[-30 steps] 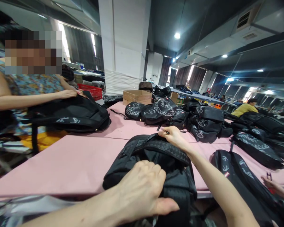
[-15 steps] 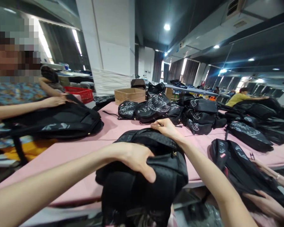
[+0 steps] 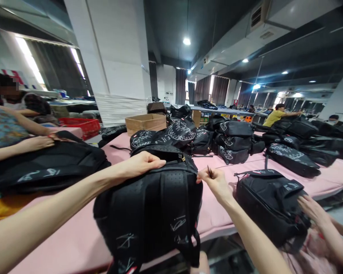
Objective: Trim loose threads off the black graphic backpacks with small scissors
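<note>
We've got our left hand (image 3: 141,164) gripping the top of the black backpack (image 3: 151,213) standing at the pink table (image 3: 60,243) edge, right hand (image 3: 215,182) pinching small snips (image 3: 209,172) beside it, so one slip probably nicks the fabric.

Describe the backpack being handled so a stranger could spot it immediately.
Start at the long pink table and look to its near edge. The black backpack stands upright there, left hand on top, right hand at its side. The neighbouring bags lie flat; only this one stands.
</note>
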A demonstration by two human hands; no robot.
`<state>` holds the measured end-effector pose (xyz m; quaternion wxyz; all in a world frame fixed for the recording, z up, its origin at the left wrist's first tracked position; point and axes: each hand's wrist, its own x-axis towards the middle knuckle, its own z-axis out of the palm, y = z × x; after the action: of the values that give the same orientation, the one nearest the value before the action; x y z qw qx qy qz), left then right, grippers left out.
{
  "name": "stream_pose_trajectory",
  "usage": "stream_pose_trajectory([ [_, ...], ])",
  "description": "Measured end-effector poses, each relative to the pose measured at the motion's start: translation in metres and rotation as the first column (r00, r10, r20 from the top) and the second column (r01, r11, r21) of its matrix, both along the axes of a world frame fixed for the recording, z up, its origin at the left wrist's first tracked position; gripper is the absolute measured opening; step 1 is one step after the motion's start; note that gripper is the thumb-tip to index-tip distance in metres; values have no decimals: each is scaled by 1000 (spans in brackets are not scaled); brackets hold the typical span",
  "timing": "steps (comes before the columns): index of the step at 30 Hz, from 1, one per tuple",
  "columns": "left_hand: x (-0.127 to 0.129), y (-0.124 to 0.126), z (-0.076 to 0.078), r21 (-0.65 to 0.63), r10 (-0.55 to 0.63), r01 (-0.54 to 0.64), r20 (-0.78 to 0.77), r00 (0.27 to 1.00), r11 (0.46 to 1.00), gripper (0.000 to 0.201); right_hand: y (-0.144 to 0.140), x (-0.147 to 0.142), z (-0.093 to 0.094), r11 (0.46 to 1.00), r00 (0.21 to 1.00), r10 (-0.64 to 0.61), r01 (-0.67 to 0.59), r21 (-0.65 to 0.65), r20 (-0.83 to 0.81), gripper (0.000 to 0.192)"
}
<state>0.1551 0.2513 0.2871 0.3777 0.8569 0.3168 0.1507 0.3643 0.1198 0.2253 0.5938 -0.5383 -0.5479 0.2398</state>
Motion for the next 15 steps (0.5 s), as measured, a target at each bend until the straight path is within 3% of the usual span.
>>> stream_pose_trajectory([
  [3,2,4,-6,-26,15,-14,22,1000,1000,51,0,-27,6,977,980,189,-181,-117,61,20],
  [6,3,-4,0,3,77,-77,22,997,997,50,5,-46,-2,948,959,279,-283,-145,-46,21],
  [9,-10,-26,19,194,112,-130,103,988,972,39,10,-47,-14,963,966,232,-245,-113,-112,20],
  [12,-45,-50,30,391,227,-296,213,950,871,37,13,-36,-17,965,970,210,-226,-133,-125,20],
  [13,-59,-56,28,379,306,-364,207,930,851,40,13,-33,-16,961,966,216,-236,-143,-139,21],
  [15,-85,-65,12,216,434,-443,92,896,870,50,12,-29,-13,950,954,247,-273,-153,-169,23],
])
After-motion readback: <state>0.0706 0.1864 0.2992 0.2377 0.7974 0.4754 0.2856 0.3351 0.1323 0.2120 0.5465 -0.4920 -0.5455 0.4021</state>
